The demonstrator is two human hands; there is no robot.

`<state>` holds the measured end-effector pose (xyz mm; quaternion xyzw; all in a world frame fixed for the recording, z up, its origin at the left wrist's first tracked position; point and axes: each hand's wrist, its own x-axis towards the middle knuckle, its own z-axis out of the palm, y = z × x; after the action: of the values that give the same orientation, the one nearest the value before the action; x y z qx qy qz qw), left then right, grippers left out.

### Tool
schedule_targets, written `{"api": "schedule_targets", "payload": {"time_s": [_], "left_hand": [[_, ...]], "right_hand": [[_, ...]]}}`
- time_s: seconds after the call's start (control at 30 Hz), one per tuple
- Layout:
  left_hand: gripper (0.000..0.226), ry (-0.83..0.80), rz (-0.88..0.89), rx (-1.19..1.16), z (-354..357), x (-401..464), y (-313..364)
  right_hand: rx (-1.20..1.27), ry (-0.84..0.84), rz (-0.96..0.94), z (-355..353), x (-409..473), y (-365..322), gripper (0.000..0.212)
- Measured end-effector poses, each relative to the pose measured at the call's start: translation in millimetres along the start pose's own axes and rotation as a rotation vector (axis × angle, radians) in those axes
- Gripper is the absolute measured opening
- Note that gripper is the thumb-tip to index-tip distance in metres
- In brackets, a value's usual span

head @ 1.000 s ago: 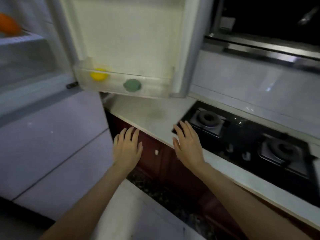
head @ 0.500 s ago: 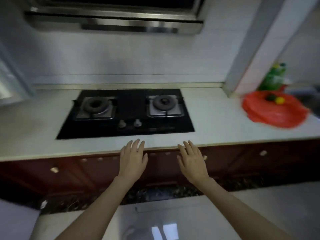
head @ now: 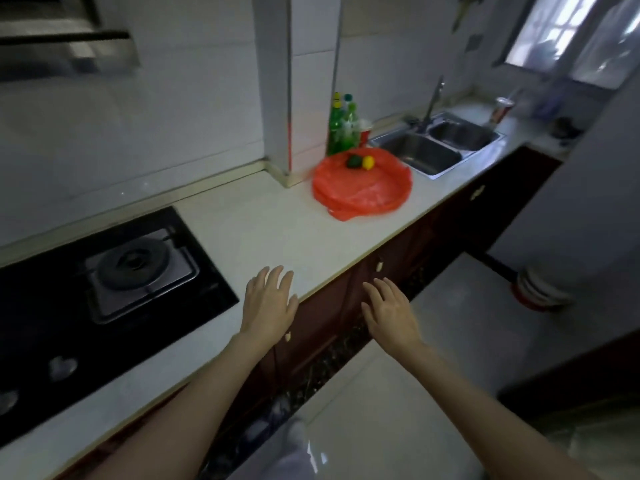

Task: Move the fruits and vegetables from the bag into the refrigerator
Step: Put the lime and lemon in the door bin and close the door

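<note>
Neither grip holds anything: the left hand [head: 269,306] and the right hand [head: 393,313] are flat and empty, fingers straight, over the near edge of the worktop [head: 277,230]. A second ago the view showed the fridge door; now it shows the red bag [head: 363,188], so the person is likely going back for more. The bag lies open, far right, beside the sink [head: 420,152]. On it sit a green fruit [head: 354,162] and a yellow fruit [head: 368,162], touching.

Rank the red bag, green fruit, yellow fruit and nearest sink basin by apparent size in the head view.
1. Red bag
2. Sink basin, though farther away
3. Green fruit and yellow fruit: look alike, unranked
</note>
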<state>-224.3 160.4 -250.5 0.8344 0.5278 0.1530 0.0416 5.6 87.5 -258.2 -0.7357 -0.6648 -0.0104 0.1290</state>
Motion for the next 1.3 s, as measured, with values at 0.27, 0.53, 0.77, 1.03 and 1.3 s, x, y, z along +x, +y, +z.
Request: {"api": "schedule_targets", "payload": {"time_s": [0.27,0.53,0.77,1.03,1.3], "left_hand": [[0.046,-0.029,0.086,-0.045,23.2,154.2,5.9],[0.049,-0.055,0.129,-0.028,36.8,253.8,16.3],[0.049,-0.044,0.078,-0.03,60.5,341.0,33.4],[0.049,-0.057,-0.092,-0.007,111.7,452.8,76.4],[0.05,-0.09,-0.225,0.036,142.7,536.9,108.7]], "right_hand": [[-0.002,0.032,0.097,-1.6,114.4,47.6,0.041],[0.015,0.067,0.142,6.7,196.9,91.5,0.042],[0.093,0.083,0.037,24.3,299.4,132.8,0.04],[0.141,-0.019,-0.097,48.6,428.7,210.9,0.042],[0.182,-0.142,-0.184,79.9,544.5,279.0,0.044]]}}
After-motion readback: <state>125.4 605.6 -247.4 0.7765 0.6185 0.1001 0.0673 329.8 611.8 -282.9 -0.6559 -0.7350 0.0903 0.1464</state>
